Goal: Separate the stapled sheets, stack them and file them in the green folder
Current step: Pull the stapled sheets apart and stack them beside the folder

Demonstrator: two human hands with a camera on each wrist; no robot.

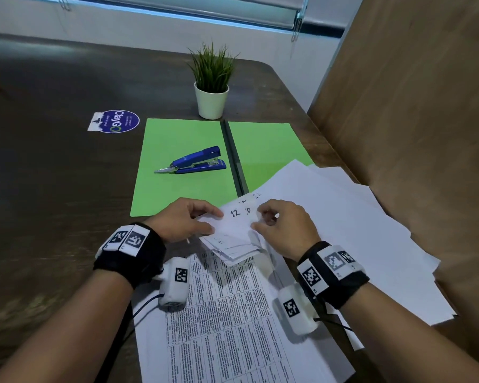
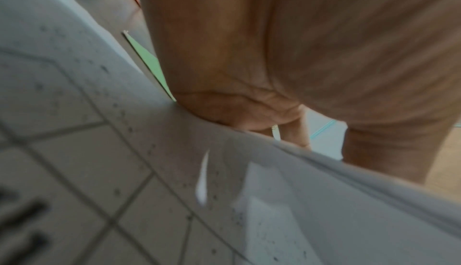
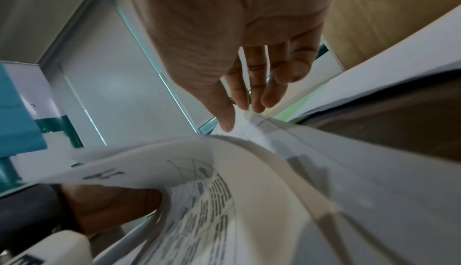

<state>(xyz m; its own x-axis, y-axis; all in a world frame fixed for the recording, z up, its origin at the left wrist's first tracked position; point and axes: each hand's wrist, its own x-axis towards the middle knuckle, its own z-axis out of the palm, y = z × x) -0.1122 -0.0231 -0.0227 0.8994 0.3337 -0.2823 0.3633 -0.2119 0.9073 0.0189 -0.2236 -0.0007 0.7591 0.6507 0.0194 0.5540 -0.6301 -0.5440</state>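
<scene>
The stapled sheets (image 1: pixel 238 233) lie near the table's front edge, their top corners bent up and marked with handwritten numbers. My left hand (image 1: pixel 217 221) pinches the turned-back corners from the left. My right hand (image 1: pixel 257 218) pinches the corner from the right, thumb and fingers meeting on the paper (image 3: pixel 242 118). In the left wrist view my left hand (image 2: pixel 262 123) curls over the paper's edge (image 2: pixel 149 170). The green folder (image 1: pixel 177 189) lies open just beyond the hands, with a blue stapler (image 1: pixel 197 161) on its left half.
Loose white sheets (image 1: pixel 343 217) spread to the right, partly over the folder's right half. A printed table sheet (image 1: pixel 233 313) lies under my wrists. A potted plant (image 1: pixel 211 98) stands behind the folder, a round sticker (image 1: pixel 114 121) to its left. A brown panel (image 1: pixel 412 106) closes the right side.
</scene>
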